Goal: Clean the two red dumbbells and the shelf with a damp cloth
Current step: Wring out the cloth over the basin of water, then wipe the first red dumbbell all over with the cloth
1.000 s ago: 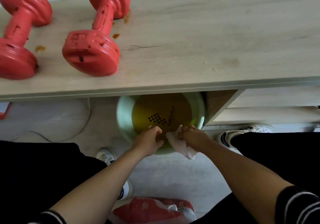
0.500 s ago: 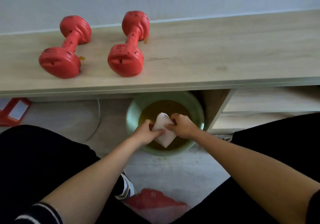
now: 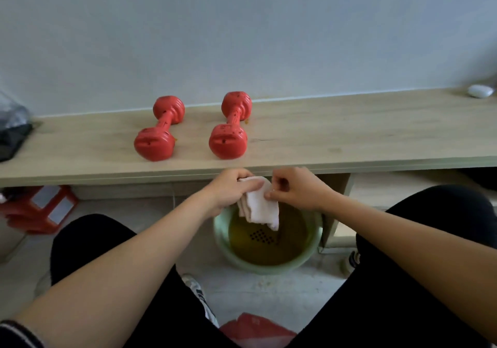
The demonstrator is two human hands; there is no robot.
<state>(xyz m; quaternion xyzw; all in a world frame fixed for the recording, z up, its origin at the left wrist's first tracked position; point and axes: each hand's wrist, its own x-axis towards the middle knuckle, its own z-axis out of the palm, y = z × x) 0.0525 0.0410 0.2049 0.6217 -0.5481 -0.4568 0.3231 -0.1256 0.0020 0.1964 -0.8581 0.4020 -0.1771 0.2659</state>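
1. Head view, far left: a dark bag (image 3: 12,135) sits on the end of the wooden shelf (image 3: 349,138), and under the shelf a red stool (image 3: 40,209) stands on the floor.
2. Next along, the left dumbbell (image 3: 158,130) lies on the shelf, one end toward the wall, the other near the front edge. A small orange smear shows beside its near end.
3. Just to its right and apart from it, the right dumbbell (image 3: 230,127) lies the same way, dark specks on its red surface, an orange spot by its far end.
4. Below the shelf edge, the left hand (image 3: 231,189) grips the top of a white cloth (image 3: 259,205), fingers curled over the folded part.
5. The cloth hangs above a green basin (image 3: 223,240) on the floor, clear of the liquid. The basin holds murky yellow-brown water, with a dotted mark showing through its bottom.
6. The right hand (image 3: 295,189) pinches the cloth's right edge between thumb and fingertips.
7. Black trouser legs frame the basin on both sides, with a striped shoe (image 3: 200,298) between them and a red package (image 3: 255,330) at the bottom edge.
8. Far right, a small white object (image 3: 480,91) rests on the shelf by the wall.
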